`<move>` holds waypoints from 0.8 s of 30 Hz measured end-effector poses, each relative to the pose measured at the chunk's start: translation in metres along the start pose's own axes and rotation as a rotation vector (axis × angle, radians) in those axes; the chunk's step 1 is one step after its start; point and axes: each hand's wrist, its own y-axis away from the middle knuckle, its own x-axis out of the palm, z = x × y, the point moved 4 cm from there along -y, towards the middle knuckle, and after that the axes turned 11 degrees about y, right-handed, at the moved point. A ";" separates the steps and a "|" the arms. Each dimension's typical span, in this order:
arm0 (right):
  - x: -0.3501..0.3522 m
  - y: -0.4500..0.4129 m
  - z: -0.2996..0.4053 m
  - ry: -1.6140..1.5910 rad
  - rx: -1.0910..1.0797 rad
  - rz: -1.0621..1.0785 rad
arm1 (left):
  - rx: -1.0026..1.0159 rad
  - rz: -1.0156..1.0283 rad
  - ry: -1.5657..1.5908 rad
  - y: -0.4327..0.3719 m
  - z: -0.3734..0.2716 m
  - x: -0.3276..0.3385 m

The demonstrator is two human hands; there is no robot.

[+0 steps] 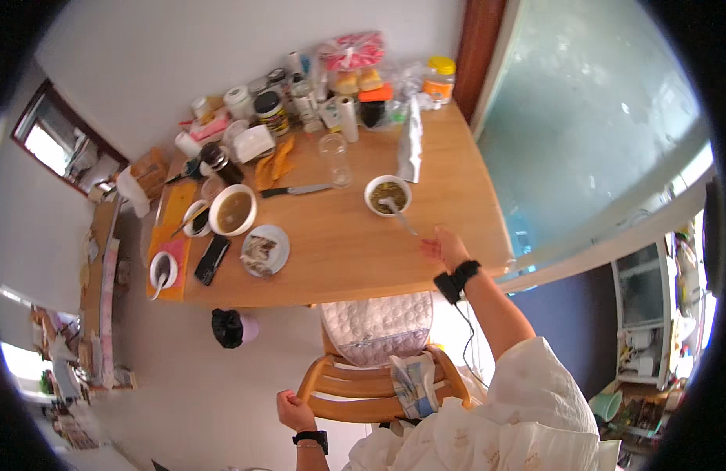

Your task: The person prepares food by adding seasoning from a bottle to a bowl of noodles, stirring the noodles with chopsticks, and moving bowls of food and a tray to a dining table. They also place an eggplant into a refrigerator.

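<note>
My right hand (445, 246) hangs over the table near its right front, its fingers reaching left with nothing in them. Just beyond it stands a white bowl (371, 203) of dark greenish food, with a spoon (403, 219) leaning in it, the handle towards that hand. My left hand (296, 412) is low, fingers curled, at the left corner of the wooden chair's backrest (339, 407); whether it grips the wood is unclear. A cloth (411, 382) drapes over the backrest, and a quilted pad (378, 327) covers the seat.
On the wooden table (339, 259) are a bowl of brown soup (233, 212), a plate with food scraps (280, 235), a phone (212, 260) and a knife (298, 190). Jars and bottles (272, 112) crowd its back. A lined bin (248, 328) stands on the floor. Frosted glass (575, 118) rises at right.
</note>
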 end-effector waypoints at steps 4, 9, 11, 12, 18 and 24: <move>-0.085 0.095 -0.049 0.379 -0.100 -0.039 | 0.025 0.011 0.018 0.002 0.008 0.007; -0.135 0.236 -0.104 0.412 0.162 -0.111 | 0.083 -0.081 0.036 0.005 0.080 0.027; -0.143 0.279 -0.100 0.586 0.357 -0.137 | -0.035 -0.037 0.186 0.005 0.036 0.013; -0.149 0.297 -0.097 0.587 0.365 -0.135 | -0.192 -0.004 0.286 0.007 0.020 0.000; -0.203 0.377 -0.046 0.734 0.234 -0.204 | 0.084 -0.248 0.280 0.022 0.032 -0.028; -0.311 0.457 -0.028 0.805 -0.086 -0.305 | 0.110 0.017 1.172 0.104 -0.092 -0.010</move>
